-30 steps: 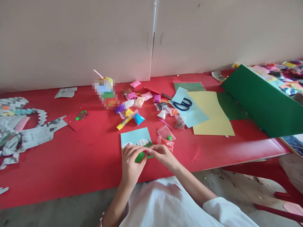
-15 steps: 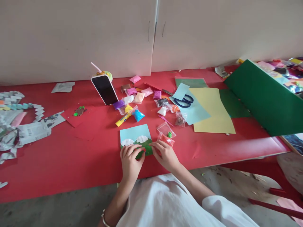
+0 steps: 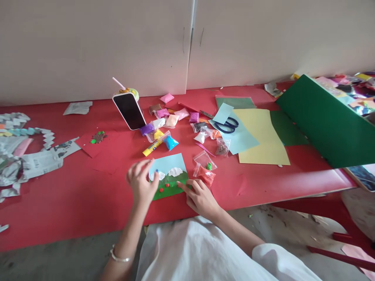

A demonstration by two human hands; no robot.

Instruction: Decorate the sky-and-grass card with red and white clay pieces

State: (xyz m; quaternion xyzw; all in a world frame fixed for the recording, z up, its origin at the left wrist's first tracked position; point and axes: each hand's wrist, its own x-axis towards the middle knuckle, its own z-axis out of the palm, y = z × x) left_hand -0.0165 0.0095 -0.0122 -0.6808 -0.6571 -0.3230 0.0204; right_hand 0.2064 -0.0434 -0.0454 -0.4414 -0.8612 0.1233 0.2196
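Observation:
A square picture card (image 3: 168, 159) lies near the table's front edge, light blue above and green below. Two white cloud shapes (image 3: 175, 172) and a few small red dots (image 3: 161, 190) are on it. My left hand (image 3: 142, 183) hovers at the card's left edge, fingers apart; a tiny blue spot shows by its thumb tip, and I cannot tell what it is. With its index finger stretched out, my right hand (image 3: 202, 195) touches the green part. Beside it rests a bag of red clay (image 3: 204, 174) with a green lump (image 3: 209, 166).
Several small clay packets, such as a blue one (image 3: 170, 143), lie beyond the card. A phone (image 3: 129, 111) leans upright behind them. Scissors (image 3: 227, 125) lie on coloured paper (image 3: 263, 136). A green box (image 3: 325, 121) stands right; paper scraps (image 3: 41, 166) lie left.
My left hand has moved left and up off the card, its fingers spreading and uncovering the red dots. My right hand has shifted slightly left and down, its index finger on the card.

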